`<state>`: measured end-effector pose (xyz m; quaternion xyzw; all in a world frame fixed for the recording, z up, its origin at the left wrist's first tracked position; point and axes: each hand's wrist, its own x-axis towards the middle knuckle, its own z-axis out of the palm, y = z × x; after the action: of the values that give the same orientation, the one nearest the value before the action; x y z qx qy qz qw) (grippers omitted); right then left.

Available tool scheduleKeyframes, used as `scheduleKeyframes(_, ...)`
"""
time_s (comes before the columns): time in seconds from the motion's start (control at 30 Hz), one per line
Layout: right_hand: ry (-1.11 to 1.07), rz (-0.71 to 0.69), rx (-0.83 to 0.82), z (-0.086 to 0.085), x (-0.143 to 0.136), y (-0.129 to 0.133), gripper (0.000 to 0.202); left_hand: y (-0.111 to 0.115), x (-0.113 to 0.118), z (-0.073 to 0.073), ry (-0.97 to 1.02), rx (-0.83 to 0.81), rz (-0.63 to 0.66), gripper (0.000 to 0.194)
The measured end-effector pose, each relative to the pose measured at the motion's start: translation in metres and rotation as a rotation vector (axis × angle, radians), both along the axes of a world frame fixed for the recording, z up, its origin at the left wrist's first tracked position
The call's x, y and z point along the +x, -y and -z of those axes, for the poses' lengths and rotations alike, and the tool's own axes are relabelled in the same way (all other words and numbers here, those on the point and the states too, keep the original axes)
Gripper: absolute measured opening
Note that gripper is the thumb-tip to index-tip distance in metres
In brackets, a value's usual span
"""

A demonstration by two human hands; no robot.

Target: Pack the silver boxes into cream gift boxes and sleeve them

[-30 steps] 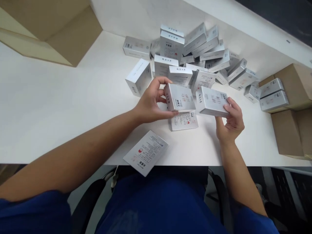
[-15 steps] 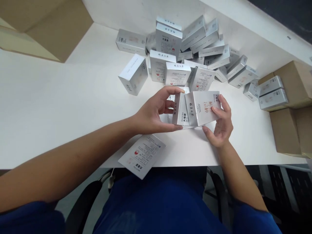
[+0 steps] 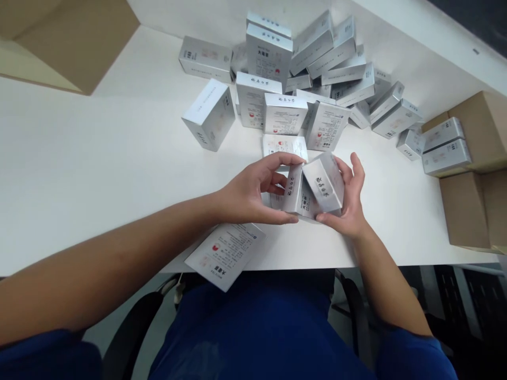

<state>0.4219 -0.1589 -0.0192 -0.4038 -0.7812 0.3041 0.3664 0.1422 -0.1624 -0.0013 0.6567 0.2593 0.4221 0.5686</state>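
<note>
My left hand (image 3: 251,190) grips a silver-white tea box (image 3: 293,189) by its end, thumb below and fingers above. In my right hand (image 3: 350,208) is a second tea box (image 3: 322,186), tilted so that its narrow lettered end faces up, resting against the first one. The right index finger points away from the box. Just behind my left fingers another tea box (image 3: 284,143) lies flat, partly hidden. Nearer my body, a printed tea box (image 3: 226,256) juts over the table's front edge.
A heap of several silver tea boxes (image 3: 273,58) fills the back of the white table (image 3: 99,174). One tea box (image 3: 209,116) stands apart to its left. Cardboard cartons are at the far left (image 3: 75,47) and right (image 3: 463,211); two tea boxes (image 3: 446,155) lie by the right one.
My right hand has turned its tea box from showing its broad printed face to showing its narrow end. Both hands have shifted slightly toward my body, and the view has moved a little.
</note>
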Motion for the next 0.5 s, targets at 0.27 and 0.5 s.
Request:
scheduleKeyframes(0.27,-0.044,0.032,-0.055,-0.004,-0.001,-0.004,0.101,-0.001,0.0,0.0,-0.001,0.017,-0.002,0.086)
scheduleKeyframes(0.5,-0.081,0.188,0.31,-0.01,-0.001,-0.006,0.034,0.0,-0.001,-0.005,-0.035,0.0,0.032,0.086)
